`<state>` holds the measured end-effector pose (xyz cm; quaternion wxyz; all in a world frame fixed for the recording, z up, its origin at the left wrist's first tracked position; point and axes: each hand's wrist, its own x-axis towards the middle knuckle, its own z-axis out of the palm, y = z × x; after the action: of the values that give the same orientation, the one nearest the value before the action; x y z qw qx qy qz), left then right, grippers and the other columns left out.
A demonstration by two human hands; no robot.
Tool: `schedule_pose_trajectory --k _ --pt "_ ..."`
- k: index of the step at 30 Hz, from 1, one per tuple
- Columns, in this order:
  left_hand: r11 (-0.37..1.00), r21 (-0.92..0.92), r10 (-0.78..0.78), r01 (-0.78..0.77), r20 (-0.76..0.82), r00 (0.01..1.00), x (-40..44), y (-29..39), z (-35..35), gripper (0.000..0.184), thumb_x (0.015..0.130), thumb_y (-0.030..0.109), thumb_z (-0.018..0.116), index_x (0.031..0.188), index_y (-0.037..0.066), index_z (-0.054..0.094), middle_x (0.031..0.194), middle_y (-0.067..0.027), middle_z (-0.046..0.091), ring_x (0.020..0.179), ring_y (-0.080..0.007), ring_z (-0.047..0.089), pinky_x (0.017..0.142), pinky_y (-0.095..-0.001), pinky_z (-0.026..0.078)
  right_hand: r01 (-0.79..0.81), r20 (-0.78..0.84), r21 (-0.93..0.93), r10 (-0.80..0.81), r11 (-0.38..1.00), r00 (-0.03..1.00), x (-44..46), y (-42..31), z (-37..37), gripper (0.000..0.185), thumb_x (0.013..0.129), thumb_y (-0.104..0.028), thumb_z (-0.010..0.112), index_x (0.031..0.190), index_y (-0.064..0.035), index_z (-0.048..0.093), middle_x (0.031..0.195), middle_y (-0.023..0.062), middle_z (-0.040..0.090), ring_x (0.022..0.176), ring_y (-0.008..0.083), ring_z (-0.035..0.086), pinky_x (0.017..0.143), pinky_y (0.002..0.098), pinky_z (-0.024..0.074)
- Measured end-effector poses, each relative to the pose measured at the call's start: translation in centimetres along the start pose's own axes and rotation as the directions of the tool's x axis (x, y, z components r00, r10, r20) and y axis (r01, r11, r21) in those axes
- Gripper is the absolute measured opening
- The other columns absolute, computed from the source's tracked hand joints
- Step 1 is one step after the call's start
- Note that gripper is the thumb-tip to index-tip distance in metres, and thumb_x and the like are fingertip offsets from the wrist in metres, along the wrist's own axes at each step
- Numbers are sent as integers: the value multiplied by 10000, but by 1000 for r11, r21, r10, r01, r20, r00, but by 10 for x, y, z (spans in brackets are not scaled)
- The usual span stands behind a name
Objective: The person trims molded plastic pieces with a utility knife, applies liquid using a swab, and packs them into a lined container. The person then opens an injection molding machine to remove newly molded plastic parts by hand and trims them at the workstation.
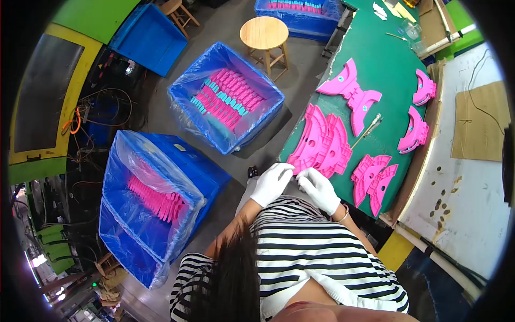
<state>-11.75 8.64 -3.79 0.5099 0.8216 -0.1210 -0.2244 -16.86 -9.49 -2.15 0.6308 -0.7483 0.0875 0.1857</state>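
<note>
My left hand (272, 184), in a white glove, is at the near edge of the green table with its fingertips pinched together. Beside it, also gloved in white, my right hand (318, 189) has its fingers curled closed. Whatever either hand may hold is too small or hidden to make out. Just beyond my fingertips, curved pink plastic parts (311, 140) with ribbed undersides lie overlapping on the table. Farther up sits a pair of pink parts (338, 86) with small blue round marks. To the right are more ribbed pink parts (366, 177).
Two pink pieces (419, 130) stand near the table's right edge. A thin brush-like stick (366, 130) lies on the green tabletop (383, 70). On the left, plastic-lined blue bins (177, 102) hold rows of pink and blue parts. A wooden stool (264, 33) stands behind.
</note>
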Motion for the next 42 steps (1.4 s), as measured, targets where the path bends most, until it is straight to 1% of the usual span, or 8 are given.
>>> schedule_pose_trajectory --k 11,21,27,29,31,33,36,42 --pt "953 304 -28 2 81 996 -6 -54 -93 256 878 295 541 991 84 632 941 -136 633 917 -321 602 808 -439 477 12 -69 68 -8 998 998 34 -37 84 187 930 -195 529 995 -28 581 836 62 567 726 127 548 689 265 453" --pt "929 370 -86 3 208 974 -20 -105 -123 305 892 343 524 1053 101 614 973 -143 611 981 -328 582 853 -429 462 18 -20 -120 -21 993 1000 59 -31 125 187 927 -212 529 973 -38 578 826 77 576 720 150 575 680 294 471" --pt "944 251 -267 215 192 944 -13 -163 -155 314 913 338 475 1035 88 619 1062 -167 620 1020 -348 573 870 -418 449 -110 124 -23 112 994 986 104 10 168 209 949 -221 521 979 -17 555 813 21 583 711 102 552 675 265 468" --pt "926 315 -279 210 193 941 5 -208 -160 392 914 391 419 1059 90 625 1049 -195 630 1008 -372 581 879 -451 445 -319 197 75 299 945 934 132 45 185 198 943 -209 526 975 -16 556 787 7 577 704 100 550 664 269 468" --pt "924 229 -337 307 105 936 26 -257 -156 420 932 400 375 1078 83 609 1063 -204 625 1033 -396 565 897 -463 431 -248 140 -284 296 926 945 164 103 200 353 907 -360 527 995 -24 588 818 167 659 817 289 650 763 389 497" --pt "891 162 -442 425 96 892 56 -299 -153 434 937 406 368 1085 71 602 1081 -207 620 1043 -401 558 893 -468 428 -318 65 -544 417 776 906 193 114 210 374 885 -356 509 1051 -31 593 948 219 651 902 357 632 821 437 482" --pt "852 86 -523 517 92 847 106 -357 -145 452 945 417 348 1102 70 592 1111 -220 605 1062 -412 544 897 -474 423 -380 -143 -747 426 545 893 233 177 226 372 863 -376 523 1017 -45 597 1040 208 612 942 382 606 817 468 478" --pt "737 118 -672 665 24 740 185 -467 -120 477 942 436 326 1167 82 553 1177 -238 568 1108 -425 517 940 -476 404 -246 -51 -906 487 345 872 320 242 236 392 817 -336 548 1086 -51 559 1135 175 538 1070 329 512 843 454 436"
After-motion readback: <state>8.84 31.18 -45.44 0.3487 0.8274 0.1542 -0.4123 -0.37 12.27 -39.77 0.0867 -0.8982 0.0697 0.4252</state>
